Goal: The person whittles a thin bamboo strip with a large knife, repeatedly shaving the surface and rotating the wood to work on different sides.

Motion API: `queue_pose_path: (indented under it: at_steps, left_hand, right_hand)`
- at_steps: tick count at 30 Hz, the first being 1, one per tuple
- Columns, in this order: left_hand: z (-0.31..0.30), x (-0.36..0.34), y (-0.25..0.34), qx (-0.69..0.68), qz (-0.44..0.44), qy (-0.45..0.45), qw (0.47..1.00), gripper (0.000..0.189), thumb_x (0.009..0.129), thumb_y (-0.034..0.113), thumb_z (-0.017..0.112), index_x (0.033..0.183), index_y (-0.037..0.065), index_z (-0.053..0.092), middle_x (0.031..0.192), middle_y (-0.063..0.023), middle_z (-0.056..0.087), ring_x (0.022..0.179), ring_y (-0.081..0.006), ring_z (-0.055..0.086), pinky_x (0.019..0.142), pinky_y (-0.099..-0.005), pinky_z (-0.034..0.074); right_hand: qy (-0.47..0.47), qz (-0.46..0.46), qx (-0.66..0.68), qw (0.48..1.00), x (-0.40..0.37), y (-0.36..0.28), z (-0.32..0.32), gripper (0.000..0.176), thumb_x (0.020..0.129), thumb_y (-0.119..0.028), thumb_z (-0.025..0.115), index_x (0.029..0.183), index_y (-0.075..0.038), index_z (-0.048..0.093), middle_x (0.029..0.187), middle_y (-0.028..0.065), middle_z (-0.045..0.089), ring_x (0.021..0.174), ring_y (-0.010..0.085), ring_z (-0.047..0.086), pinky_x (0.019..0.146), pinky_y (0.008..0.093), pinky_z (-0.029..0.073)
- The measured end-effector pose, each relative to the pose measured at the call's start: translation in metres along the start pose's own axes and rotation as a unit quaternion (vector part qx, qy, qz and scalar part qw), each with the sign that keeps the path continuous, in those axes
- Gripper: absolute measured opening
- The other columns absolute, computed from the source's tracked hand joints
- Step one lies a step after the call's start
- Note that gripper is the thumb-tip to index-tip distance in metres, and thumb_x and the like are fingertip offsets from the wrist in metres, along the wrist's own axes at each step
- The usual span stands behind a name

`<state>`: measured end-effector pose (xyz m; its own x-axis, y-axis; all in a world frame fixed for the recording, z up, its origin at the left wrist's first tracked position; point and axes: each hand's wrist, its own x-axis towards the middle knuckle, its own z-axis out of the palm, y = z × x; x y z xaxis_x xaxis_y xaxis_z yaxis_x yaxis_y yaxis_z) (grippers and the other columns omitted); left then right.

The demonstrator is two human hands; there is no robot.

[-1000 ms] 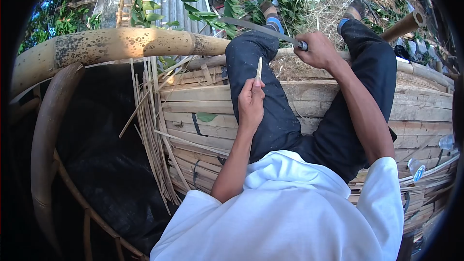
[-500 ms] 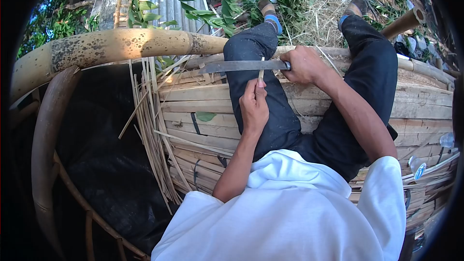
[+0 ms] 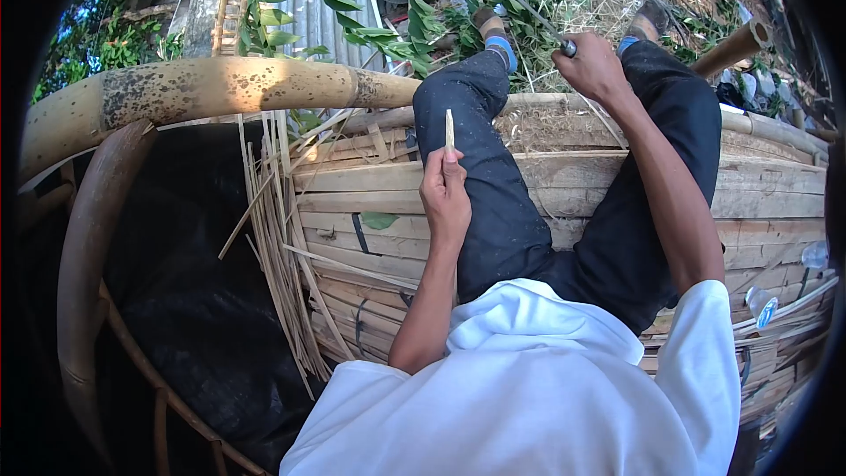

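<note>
Between the thumb and fingers of my left hand is a short piece of bamboo, its pale, pointed end standing up above the thumb. The hand is closed round its lower end, over my left thigh. My right hand is wrapped round the handle of a long knife, above and between my knees. The blade points forward and to the left, seen nearly edge-on, well apart from the bamboo piece. Part of the handle is hidden in my fist.
I sit on a bamboo slat platform. Thin bamboo strips lie in a bundle at the left beside black sheeting. A thick bamboo pole crosses the left side. Plastic cups lie at the right; leafy branches hang ahead.
The knife has swung from lying across the bamboo piece to pointing forward, as my right hand moved forward and right. My left hand shifted slightly left with the bamboo piece.
</note>
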<state>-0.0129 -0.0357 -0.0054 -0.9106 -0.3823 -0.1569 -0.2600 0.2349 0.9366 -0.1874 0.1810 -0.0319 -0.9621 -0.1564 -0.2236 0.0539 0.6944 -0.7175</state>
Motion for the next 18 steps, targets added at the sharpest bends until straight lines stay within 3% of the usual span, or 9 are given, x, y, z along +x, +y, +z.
queue_pose_path:
  at_steps: [2, 3, 6, 10, 12, 13, 15, 18]
  left_hand:
    - [0.001, -0.007, 0.014, 0.019, -0.046, 0.001, 0.999, 0.032, 0.100, 0.030, 0.046, 0.098, 0.001, 0.059, 0.064, 0.0045, 0.040, 0.057, -0.0035, 0.035, 0.051, -0.0199, 0.030]
    - [0.002, -0.007, 0.017, -0.002, -0.046, -0.009, 0.999, 0.032, 0.100, 0.029, 0.047, 0.107, 0.001, 0.061, 0.063, 0.0048, 0.040, 0.057, -0.0034, 0.035, 0.051, -0.0198, 0.029]
    - [0.002, -0.006, 0.028, -0.002, -0.108, -0.017, 0.994, 0.033, 0.100, 0.029, 0.047, 0.110, 0.001, 0.062, 0.064, 0.0054, 0.040, 0.057, -0.0028, 0.035, 0.050, -0.0195, 0.028]
    - [0.009, 0.000, 0.019, 0.059, -0.042, -0.030, 0.997, 0.033, 0.099, 0.029, 0.048, 0.112, 0.003, 0.062, 0.066, 0.0066, 0.042, 0.058, -0.0010, 0.035, 0.050, -0.0177, 0.027]
    - [0.011, -0.001, 0.021, 0.206, -0.012, -0.013, 0.978, 0.035, 0.100, 0.028, 0.045, 0.111, -0.001, 0.060, 0.083, -0.0137, 0.065, 0.070, -0.0215, 0.061, 0.063, -0.0337, 0.046]
    - [0.013, -0.003, 0.023, 0.208, -0.013, -0.014, 0.978, 0.035, 0.100, 0.028, 0.045, 0.111, -0.001, 0.060, 0.083, -0.0137, 0.065, 0.070, -0.0215, 0.061, 0.063, -0.0337, 0.046]
    - [0.018, -0.006, 0.029, 0.278, 0.073, -0.006, 0.958, 0.033, 0.100, 0.026, 0.041, 0.109, -0.001, 0.059, 0.096, -0.0232, 0.065, 0.087, -0.0381, 0.063, 0.073, -0.0441, 0.047]
    - [0.023, -0.009, 0.029, 0.310, 0.083, 0.001, 0.947, 0.032, 0.100, 0.024, 0.039, 0.106, -0.001, 0.059, 0.093, -0.0243, 0.065, 0.087, -0.0438, 0.060, 0.071, -0.0477, 0.047]
  right_hand:
    - [-0.040, -0.017, 0.028, 0.999, -0.012, 0.011, 0.011, 0.025, 0.078, -0.023, 0.058, 0.089, -0.002, 0.068, 0.068, 0.0218, 0.064, 0.069, 0.0378, 0.064, 0.070, 0.0459, 0.050]
    - [-0.050, -0.024, 0.047, 0.997, -0.018, 0.009, 0.016, 0.023, 0.076, -0.022, 0.060, 0.087, -0.003, 0.068, 0.067, 0.0220, 0.063, 0.069, 0.0385, 0.063, 0.070, 0.0453, 0.050]
    - [-0.082, -0.108, 0.016, 0.991, -0.033, -0.003, 0.025, 0.022, 0.075, -0.022, 0.061, 0.086, -0.005, 0.068, 0.067, 0.0207, 0.063, 0.070, 0.0393, 0.063, 0.069, 0.0461, 0.050]
    - [-0.126, -0.197, -0.045, 0.971, -0.050, -0.023, 0.029, 0.022, 0.074, -0.024, 0.063, 0.087, -0.008, 0.068, 0.067, 0.0185, 0.063, 0.071, 0.0384, 0.063, 0.070, 0.0476, 0.050]
    - [-0.148, -0.196, -0.052, 0.968, -0.055, -0.029, 0.029, 0.023, 0.073, -0.024, 0.064, 0.088, -0.008, 0.068, 0.070, 0.0183, 0.065, 0.072, 0.0375, 0.064, 0.070, 0.0469, 0.051]
    - [-0.147, -0.206, -0.057, 0.966, -0.057, -0.029, 0.034, 0.023, 0.072, -0.024, 0.064, 0.088, -0.008, 0.068, 0.070, 0.0182, 0.065, 0.072, 0.0372, 0.064, 0.070, 0.0466, 0.052]
    - [-0.151, -0.208, -0.071, 0.964, -0.057, -0.030, 0.040, 0.023, 0.070, -0.024, 0.065, 0.086, -0.008, 0.069, 0.071, 0.0183, 0.065, 0.072, 0.0364, 0.065, 0.069, 0.0456, 0.053]
    - [-0.156, -0.187, -0.111, 0.964, -0.057, -0.032, 0.035, 0.022, 0.069, -0.023, 0.064, 0.084, -0.008, 0.070, 0.071, 0.0183, 0.066, 0.073, 0.0357, 0.066, 0.069, 0.0448, 0.053]
